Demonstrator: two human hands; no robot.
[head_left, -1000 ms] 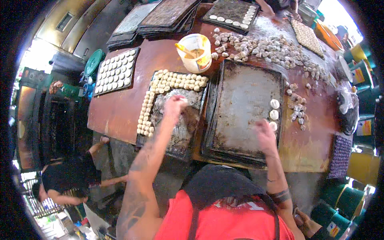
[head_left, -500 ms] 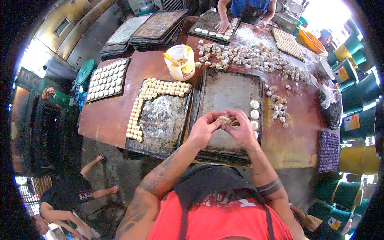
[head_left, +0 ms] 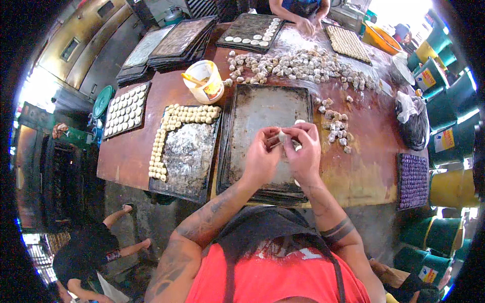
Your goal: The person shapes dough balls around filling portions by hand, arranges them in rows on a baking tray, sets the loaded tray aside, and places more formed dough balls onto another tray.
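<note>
Between the fingertips of both hands is a small piece of pale dough (head_left: 281, 136), drawn up to a point on top. My left hand (head_left: 262, 157) grips it from one side. My right hand (head_left: 303, 155) pinches it from the other, thumb and fingers bent. Beneath the hands lies a dark metal baking tray (head_left: 268, 103) on a stack of similar trays. A few flattened white dough rounds (head_left: 298, 147) along its right side are partly covered by my right hand. Rows of small dough balls (head_left: 160, 144) line the floured tray (head_left: 189, 146) to the left.
Floury lumps (head_left: 303, 65) cover the table's far middle, with a smaller cluster (head_left: 336, 127) nearer. A white bucket (head_left: 211, 90) stands behind the left tray. Filled trays (head_left: 126, 110) and purple pieces (head_left: 413, 182) sit at the sides. A co-worker's hands (head_left: 307, 25) are across the table.
The dough between my hands has gone from a loose, open shape to a gathered peak. My hands have turned more upright. The co-worker's hands have left the far tray and come together.
</note>
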